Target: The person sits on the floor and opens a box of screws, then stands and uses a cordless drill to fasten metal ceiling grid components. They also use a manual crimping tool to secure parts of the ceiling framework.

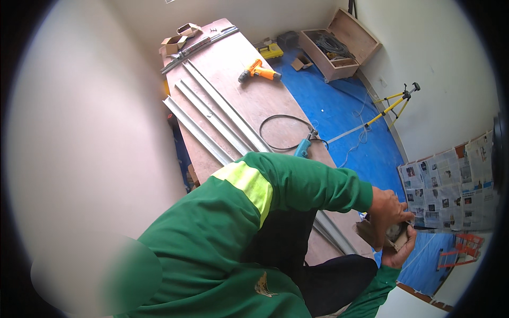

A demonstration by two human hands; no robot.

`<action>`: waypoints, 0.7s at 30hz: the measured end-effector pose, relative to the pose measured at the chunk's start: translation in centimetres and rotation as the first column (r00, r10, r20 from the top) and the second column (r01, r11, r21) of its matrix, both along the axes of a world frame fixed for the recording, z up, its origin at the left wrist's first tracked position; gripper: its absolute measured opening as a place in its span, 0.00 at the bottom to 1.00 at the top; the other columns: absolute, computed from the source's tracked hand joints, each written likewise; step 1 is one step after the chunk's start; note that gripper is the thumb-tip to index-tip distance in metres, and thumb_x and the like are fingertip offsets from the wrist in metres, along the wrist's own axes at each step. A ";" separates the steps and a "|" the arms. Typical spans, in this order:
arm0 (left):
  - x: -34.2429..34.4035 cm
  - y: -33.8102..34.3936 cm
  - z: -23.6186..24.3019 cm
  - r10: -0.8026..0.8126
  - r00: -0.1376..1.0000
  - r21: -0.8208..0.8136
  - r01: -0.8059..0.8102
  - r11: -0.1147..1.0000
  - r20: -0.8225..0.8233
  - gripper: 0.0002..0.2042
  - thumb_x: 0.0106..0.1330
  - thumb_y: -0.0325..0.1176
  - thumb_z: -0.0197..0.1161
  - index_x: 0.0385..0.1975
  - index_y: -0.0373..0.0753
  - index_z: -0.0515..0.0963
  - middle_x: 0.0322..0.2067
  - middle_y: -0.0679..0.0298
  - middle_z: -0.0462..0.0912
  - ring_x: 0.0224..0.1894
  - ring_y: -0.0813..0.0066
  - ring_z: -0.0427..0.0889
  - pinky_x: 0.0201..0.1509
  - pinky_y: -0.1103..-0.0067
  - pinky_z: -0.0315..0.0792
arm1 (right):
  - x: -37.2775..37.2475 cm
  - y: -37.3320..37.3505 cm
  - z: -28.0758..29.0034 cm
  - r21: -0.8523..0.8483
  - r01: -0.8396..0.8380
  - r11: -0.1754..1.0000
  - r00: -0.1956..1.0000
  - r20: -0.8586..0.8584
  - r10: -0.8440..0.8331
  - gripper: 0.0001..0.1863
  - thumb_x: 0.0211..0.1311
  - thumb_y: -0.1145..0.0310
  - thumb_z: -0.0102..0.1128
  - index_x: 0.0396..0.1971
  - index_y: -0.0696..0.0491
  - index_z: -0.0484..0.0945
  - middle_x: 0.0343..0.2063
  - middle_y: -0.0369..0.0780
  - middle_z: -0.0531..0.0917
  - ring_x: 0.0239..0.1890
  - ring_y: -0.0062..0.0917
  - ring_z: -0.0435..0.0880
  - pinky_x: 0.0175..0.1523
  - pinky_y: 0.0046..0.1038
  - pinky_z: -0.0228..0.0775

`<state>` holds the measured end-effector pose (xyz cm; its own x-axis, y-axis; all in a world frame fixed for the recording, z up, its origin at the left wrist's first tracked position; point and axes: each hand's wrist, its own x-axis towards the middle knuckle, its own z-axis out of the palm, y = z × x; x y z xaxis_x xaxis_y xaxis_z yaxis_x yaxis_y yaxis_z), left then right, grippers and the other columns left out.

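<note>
At the right my right hand holds a small brown cardboard box, fingers wrapped along its side. Its flaps stand up, and something greyish-white shows inside, too small to make out. Over the box's opening bends my left hand, with curled fingers pointing down into it. What those fingertips hold, if anything, is hidden. My green left sleeve crosses above the plywood board. My legs in dark trousers are bent below the hands.
Metal channels lie along the plywood board with an orange cordless drill, a teal corded power tool and cardboard boxes. On the blue floor sheet stand a wooden chest, a yellow tripod and a red stepladder.
</note>
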<state>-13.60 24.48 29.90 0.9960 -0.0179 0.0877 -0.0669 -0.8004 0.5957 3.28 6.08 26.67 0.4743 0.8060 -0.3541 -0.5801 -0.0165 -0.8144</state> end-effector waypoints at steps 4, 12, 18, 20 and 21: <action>0.2 0.1 -0.6 -0.004 0.999 -0.043 0.006 0.999 0.037 0.65 0.46 0.75 0.78 0.80 0.38 0.62 0.60 0.44 0.80 0.60 0.43 0.86 0.63 0.57 0.79 | -0.1 0.1 0.1 -0.021 0.010 1.000 1.000 -0.008 -0.010 0.27 0.75 0.50 0.56 0.62 0.55 0.79 0.58 0.41 0.84 0.64 0.33 0.81 0.70 0.40 0.73; 1.3 3.1 -0.8 -0.048 0.998 -0.103 0.044 0.994 -0.034 0.63 0.47 0.76 0.78 0.79 0.40 0.65 0.63 0.46 0.83 0.65 0.47 0.84 0.69 0.60 0.77 | 0.3 -0.1 0.1 0.016 -0.066 0.998 0.997 0.050 0.065 0.30 0.75 0.49 0.55 0.65 0.58 0.76 0.60 0.44 0.82 0.64 0.35 0.81 0.71 0.41 0.72; 1.6 3.3 -1.8 -0.116 0.956 -0.370 0.009 0.929 -0.269 0.62 0.43 0.73 0.82 0.77 0.39 0.69 0.65 0.45 0.82 0.67 0.47 0.83 0.72 0.62 0.76 | 0.5 -0.1 -0.4 0.040 -0.114 0.993 0.987 0.114 0.109 0.31 0.75 0.49 0.56 0.65 0.60 0.75 0.61 0.46 0.82 0.64 0.36 0.82 0.71 0.42 0.73; 1.6 3.1 -2.0 -0.085 0.958 -0.347 -0.016 0.938 -0.275 0.62 0.44 0.72 0.83 0.77 0.37 0.69 0.65 0.45 0.82 0.67 0.47 0.82 0.72 0.62 0.75 | 0.1 0.0 -0.2 0.029 -0.126 0.992 0.986 0.116 0.121 0.31 0.76 0.49 0.56 0.65 0.60 0.75 0.61 0.46 0.82 0.63 0.35 0.82 0.71 0.41 0.74; 1.6 3.0 -2.1 -0.068 0.957 -0.329 -0.030 0.944 -0.281 0.62 0.44 0.71 0.83 0.76 0.36 0.69 0.65 0.45 0.82 0.68 0.47 0.82 0.73 0.62 0.75 | -0.2 0.1 0.0 0.034 -0.121 0.992 0.987 0.106 0.117 0.31 0.76 0.48 0.56 0.65 0.59 0.75 0.60 0.45 0.83 0.63 0.35 0.82 0.70 0.41 0.74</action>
